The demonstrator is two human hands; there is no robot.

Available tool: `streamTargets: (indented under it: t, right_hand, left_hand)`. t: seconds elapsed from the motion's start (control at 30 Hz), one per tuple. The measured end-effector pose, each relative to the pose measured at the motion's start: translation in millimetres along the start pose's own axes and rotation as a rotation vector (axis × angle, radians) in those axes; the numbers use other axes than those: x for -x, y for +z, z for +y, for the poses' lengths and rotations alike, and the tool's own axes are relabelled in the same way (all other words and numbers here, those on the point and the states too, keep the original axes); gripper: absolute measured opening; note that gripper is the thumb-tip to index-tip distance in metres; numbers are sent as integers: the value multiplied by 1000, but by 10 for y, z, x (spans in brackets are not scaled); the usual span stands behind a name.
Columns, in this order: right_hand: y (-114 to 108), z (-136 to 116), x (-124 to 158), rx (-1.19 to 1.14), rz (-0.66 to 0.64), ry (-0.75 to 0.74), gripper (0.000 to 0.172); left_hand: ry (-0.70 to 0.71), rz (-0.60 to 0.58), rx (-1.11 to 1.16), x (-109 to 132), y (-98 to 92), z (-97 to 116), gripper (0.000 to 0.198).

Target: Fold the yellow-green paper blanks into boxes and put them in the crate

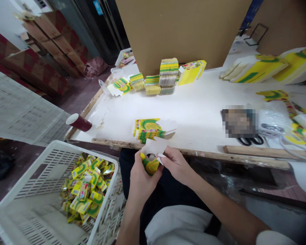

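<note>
A small yellow and green carton [150, 164] with its white flaps up is held over my lap, at the table's front edge. My left hand [142, 177] wraps round the carton's body from the left. With fingers pinched, my right hand [174, 163] grips a white flap at the carton's right side. The carton's mouth is open and shows a dark gap; its contents cannot be made out. Just beyond my hands, a stack of flat yellow cartons [146, 129] lies on the white table [193, 112].
A white plastic crate [28, 194] on the left holds many small yellow packets [85, 190]. A dark red cup [79, 122] lies near the table's left edge. Bundled cartons [168, 73] stand at the back against a cardboard sheet [183, 30]. Black-handled scissors [250, 140] lie at right.
</note>
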State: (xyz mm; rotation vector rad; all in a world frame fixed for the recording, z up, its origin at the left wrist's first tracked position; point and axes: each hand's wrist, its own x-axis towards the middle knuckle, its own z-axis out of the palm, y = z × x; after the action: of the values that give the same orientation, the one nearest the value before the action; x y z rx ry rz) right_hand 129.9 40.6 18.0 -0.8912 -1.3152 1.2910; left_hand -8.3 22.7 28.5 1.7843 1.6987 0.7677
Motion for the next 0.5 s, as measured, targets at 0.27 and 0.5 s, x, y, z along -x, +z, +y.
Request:
streamTargets:
  t: [0.27, 0.5]
  right_hand:
    - [3, -28, -43, -97, 29, 77, 22]
    - [5, -43, -32, -191, 65, 72, 22]
  left_hand:
    - [60, 56, -69, 8, 27, -30, 55]
    - [252, 192, -83, 40, 50, -68, 70]
